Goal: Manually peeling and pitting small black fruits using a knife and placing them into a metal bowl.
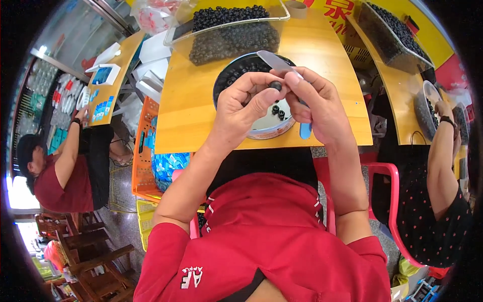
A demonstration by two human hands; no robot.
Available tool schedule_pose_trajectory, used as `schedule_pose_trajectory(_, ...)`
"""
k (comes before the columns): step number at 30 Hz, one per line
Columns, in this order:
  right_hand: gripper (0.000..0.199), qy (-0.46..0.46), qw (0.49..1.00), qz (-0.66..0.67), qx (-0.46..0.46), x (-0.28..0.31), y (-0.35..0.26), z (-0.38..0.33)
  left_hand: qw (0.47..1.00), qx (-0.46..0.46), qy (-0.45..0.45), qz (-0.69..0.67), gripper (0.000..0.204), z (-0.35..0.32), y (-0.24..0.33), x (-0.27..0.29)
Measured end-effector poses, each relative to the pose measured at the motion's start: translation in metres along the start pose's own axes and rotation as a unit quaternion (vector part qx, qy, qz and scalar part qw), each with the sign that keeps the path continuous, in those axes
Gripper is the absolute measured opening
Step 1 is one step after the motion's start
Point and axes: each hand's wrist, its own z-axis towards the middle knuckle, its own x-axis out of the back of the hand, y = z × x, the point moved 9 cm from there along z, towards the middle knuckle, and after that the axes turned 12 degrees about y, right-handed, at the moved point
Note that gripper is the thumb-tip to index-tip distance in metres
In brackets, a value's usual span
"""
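Note:
Between the thumb and fingers of my left hand is a small round black part. My right hand grips a knife with a blue handle; its pale, wide blade points up and left past my fingertips. The two hands meet at the black part, and my right thumb lies close beside it. Below them stands a round tin with more small black parts in it. My fingers and wrists hide much of the tin.
Behind the tin, a clear plastic bin full of black parts stands on the wooden table. An orange crate is at the left. Co-workers sit at side tables, one left, one right, near another bin.

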Motion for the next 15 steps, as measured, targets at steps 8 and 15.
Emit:
schedule_pose_trajectory(8, 0.03, 0.009, 0.963, -0.189, 0.193, -0.01, -0.02, -0.011, 0.998, -0.031, 0.016, 0.052, 0.019, 0.003, 0.007, 0.011)
schedule_pose_trajectory(15, 0.029, -0.012, 0.962, -0.197, 0.189, -0.012, -0.02, -0.011, 0.995, -0.035, 0.0, 0.09, 0.017, 0.003, 0.011, 0.014)
